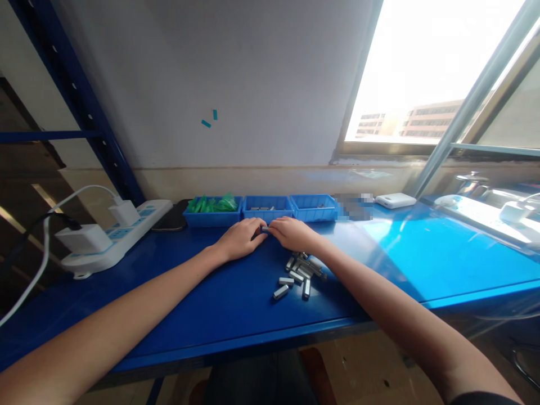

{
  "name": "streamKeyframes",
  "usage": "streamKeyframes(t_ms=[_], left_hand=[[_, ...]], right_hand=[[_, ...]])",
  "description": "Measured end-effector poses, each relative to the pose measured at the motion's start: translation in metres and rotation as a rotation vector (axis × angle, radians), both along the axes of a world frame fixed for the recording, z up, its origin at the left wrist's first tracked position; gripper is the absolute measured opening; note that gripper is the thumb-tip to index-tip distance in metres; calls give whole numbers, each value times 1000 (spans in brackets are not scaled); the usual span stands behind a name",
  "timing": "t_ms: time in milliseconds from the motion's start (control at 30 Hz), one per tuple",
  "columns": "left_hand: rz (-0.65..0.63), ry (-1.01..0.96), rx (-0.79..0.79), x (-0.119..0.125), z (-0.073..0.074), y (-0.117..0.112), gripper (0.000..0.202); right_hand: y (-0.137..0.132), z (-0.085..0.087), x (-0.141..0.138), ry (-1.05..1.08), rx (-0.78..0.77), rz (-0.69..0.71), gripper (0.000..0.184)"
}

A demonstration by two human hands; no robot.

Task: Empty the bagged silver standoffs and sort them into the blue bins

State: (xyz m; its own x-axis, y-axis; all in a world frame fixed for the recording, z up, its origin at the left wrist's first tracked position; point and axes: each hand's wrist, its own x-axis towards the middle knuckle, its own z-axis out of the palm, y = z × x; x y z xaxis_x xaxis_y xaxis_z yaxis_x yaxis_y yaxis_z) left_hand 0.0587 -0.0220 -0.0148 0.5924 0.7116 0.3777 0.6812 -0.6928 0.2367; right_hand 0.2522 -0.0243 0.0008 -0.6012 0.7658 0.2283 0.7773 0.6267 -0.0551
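In front of the middle bin, both my hands meet at a small silvery metal piece (265, 228), which looks like a hex standoff. My left hand (242, 237) curls its fingers and thumb round the left end. From the right, my right hand (291, 232) pinches the other end, with its fingertips partly hidden. Below my right hand lies a loose pile of similar metal hex standoffs (307, 267) on the blue table (219, 304), a few of them apart from the heap toward the front edge.
Three blue bins stand along the wall: one with green plastic bags (213, 219), a middle bin (267, 215) with metal pieces, and a right bin (314, 215) with small parts. A white power strip (118, 236) and dark phone (171, 218) sit left; a white device (395, 200) lies right.
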Motion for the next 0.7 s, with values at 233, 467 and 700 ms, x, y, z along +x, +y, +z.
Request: streamKeyframes(t_ms=[233, 467, 700], left_hand=[[47, 73, 65, 1, -1, 1, 27], [26, 82, 43, 1, 0, 2, 34], [-9, 47, 26, 1, 0, 2, 34]], right_hand=[[-2, 0, 2, 66, 7, 31, 22], [-2, -1, 2, 175, 19, 47, 25], [-1, -1, 3, 188, 36, 45, 17]])
